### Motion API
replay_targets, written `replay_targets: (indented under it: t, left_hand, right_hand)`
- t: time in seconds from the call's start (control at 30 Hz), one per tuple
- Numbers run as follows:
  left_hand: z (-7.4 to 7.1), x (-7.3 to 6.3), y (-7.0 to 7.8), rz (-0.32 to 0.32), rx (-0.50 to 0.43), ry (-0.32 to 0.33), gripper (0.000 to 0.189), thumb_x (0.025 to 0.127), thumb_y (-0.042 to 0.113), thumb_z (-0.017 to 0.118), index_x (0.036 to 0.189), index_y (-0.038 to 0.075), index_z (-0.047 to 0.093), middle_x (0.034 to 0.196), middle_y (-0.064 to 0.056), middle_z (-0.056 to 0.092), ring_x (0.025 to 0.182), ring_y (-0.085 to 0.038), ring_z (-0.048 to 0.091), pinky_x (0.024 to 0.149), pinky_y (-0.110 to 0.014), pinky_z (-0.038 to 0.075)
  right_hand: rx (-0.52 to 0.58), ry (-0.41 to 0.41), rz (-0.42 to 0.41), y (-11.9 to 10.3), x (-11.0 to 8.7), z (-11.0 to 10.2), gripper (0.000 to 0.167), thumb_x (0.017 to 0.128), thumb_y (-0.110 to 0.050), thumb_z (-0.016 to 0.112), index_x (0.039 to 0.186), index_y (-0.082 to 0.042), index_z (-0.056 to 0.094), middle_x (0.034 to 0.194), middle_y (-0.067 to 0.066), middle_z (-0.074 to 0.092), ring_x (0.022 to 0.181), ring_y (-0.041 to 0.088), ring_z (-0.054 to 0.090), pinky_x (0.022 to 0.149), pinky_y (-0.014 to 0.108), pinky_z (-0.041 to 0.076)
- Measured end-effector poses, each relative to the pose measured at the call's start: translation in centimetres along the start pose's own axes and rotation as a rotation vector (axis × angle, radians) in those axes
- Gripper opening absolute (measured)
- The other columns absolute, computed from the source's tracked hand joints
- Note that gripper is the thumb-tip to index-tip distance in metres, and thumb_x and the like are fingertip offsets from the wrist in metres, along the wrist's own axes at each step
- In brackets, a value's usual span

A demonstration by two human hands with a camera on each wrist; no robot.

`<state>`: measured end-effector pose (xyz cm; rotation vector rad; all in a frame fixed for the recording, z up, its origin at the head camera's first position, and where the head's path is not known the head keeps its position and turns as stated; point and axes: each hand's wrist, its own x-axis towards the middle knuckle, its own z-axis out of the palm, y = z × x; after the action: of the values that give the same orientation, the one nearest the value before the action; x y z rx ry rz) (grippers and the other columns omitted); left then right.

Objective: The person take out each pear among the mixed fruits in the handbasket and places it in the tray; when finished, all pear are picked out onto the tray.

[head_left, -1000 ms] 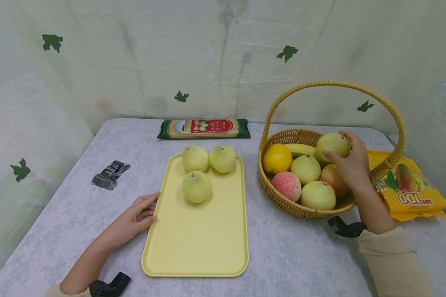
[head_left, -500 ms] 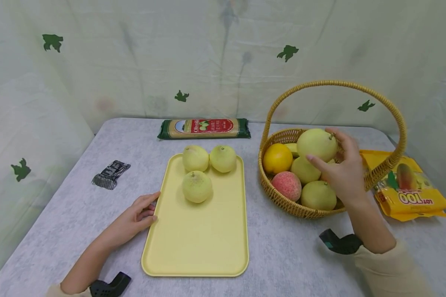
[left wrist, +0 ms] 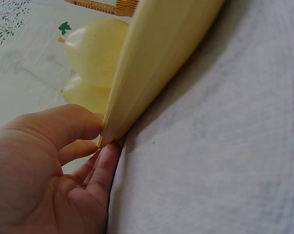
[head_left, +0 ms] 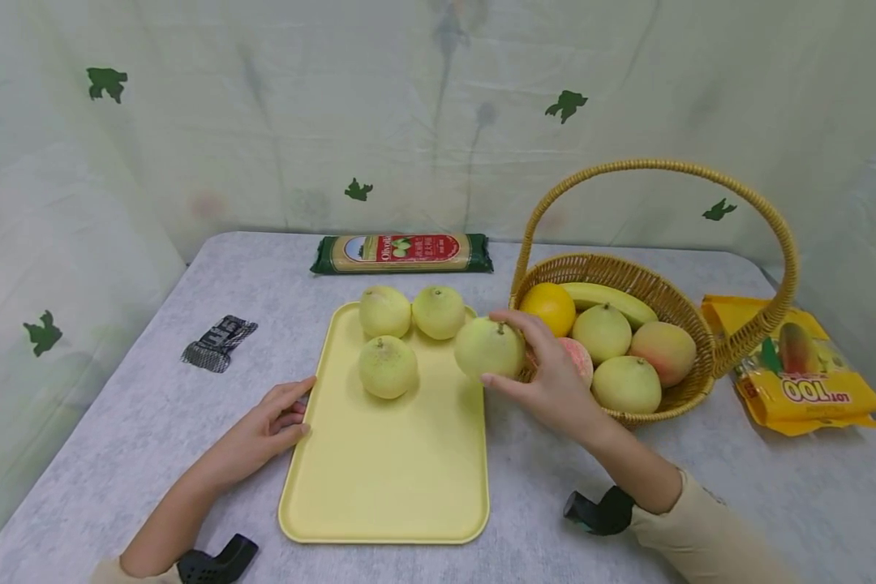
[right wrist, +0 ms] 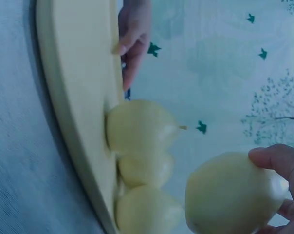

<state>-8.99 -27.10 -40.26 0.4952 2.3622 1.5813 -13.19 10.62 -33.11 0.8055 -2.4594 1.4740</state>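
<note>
My right hand holds a round, pale green pear by its side, with the thumb below. In the head view this pear hangs over the right edge of the yellow tray; the right wrist view shows the held pear apart from the others. Three similar pears rest at the tray's far end, the nearest pear in front of the other two. My left hand grips the tray's left rim; in the left wrist view fingers lie on both sides of the rim.
Right of the tray stands a wicker basket with a tall handle, holding a banana, a yellow-orange fruit, peaches and pears. A yellow snack bag lies beyond it. A pasta packet and a small black wrapper are on the table.
My right hand has lifted the pear out of the basket and carried it left to the tray's right edge. The left hand stays at the rim.
</note>
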Motion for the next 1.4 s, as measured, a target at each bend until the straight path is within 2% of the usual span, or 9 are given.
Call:
replay_targets:
  t: [0.1,0.33,0.53,0.9,1.0,1.13,1.27,1.4]
  left_hand:
    - [0.0,0.0,0.0,-0.005,-0.003,0.004,0.064,0.090,0.007,0.054,0.143,0.001,0.018,0.133,-0.019,0.023,0.106,-0.010,0.039,0.086,-0.012,0.037]
    - [0.1,0.0,0.1,0.016,0.001,0.001,0.062,0.091,0.007,0.052,0.142,0.000,0.018,0.133,-0.021,0.023,0.106,-0.011,0.039,0.086,-0.012,0.037]
    - [0.0,0.1,0.2,0.016,0.021,0.015,0.062,0.091,0.008,0.054,0.142,0.000,0.020,0.133,-0.021,0.023,0.106,-0.009,0.039,0.086,-0.011,0.037]
    - [-0.1,0.1,-0.2,0.003,0.014,0.001,0.063,0.091,0.009,0.053,0.142,0.000,0.019,0.134,-0.020,0.022,0.107,-0.007,0.040,0.086,-0.012,0.037]
    - [0.0,0.1,-0.1,0.004,0.008,0.004,0.063,0.090,0.008,0.054,0.142,0.000,0.019,0.134,-0.020,0.022,0.107,-0.008,0.040,0.086,-0.012,0.037]
    - [0.0,0.1,-0.2,-0.008,0.004,0.004,0.063,0.090,0.008,0.054,0.142,0.001,0.019,0.134,-0.019,0.022,0.107,-0.008,0.040,0.086,-0.012,0.037]
    - [-0.1,0.0,-0.1,-0.020,0.001,0.003,0.064,0.090,0.009,0.054,0.143,0.001,0.018,0.134,-0.019,0.022,0.107,-0.009,0.040,0.087,-0.012,0.037]
    - [-0.1,0.0,-0.1,-0.016,0.007,0.008,0.063,0.090,0.008,0.054,0.142,0.001,0.019,0.134,-0.019,0.023,0.106,-0.009,0.040,0.086,-0.012,0.037]
  right_hand:
    - [0.024,-0.063,0.021,1.0,0.1,1.8,0.063,0.073,-0.014,0.076,0.128,-0.012,0.046,0.126,0.002,0.045,0.113,0.014,0.040,0.093,0.037,0.038]
    - [-0.002,-0.129,0.063,3.1,0.5,4.6,0.062,0.073,-0.013,0.076,0.127,-0.012,0.046,0.125,0.005,0.046,0.112,0.016,0.043,0.092,0.036,0.038]
    - [0.005,-0.155,0.084,3.6,1.1,5.3,0.064,0.073,-0.017,0.076,0.129,-0.014,0.044,0.128,0.003,0.044,0.115,0.015,0.041,0.095,0.037,0.035]
    - [-0.004,-0.176,0.129,3.6,1.9,6.1,0.066,0.076,-0.023,0.074,0.133,-0.017,0.040,0.130,0.004,0.040,0.119,0.016,0.036,0.099,0.038,0.030]
    - [-0.009,-0.190,0.139,3.3,1.8,5.9,0.067,0.076,-0.027,0.072,0.134,-0.018,0.038,0.133,0.003,0.038,0.121,0.015,0.034,0.101,0.038,0.028]
    - [-0.031,-0.191,0.107,2.4,1.5,4.7,0.068,0.079,-0.032,0.069,0.135,-0.014,0.036,0.136,0.004,0.035,0.125,0.016,0.029,0.103,0.039,0.025]
    - [-0.066,-0.164,0.048,1.0,1.1,2.3,0.065,0.082,-0.034,0.065,0.136,-0.013,0.034,0.137,0.002,0.034,0.127,0.015,0.027,0.103,0.039,0.025]
    - [-0.115,-0.103,-0.031,0.0,0.7,-0.6,0.064,0.082,-0.026,0.067,0.136,-0.014,0.035,0.136,0.001,0.035,0.125,0.017,0.031,0.101,0.042,0.028]
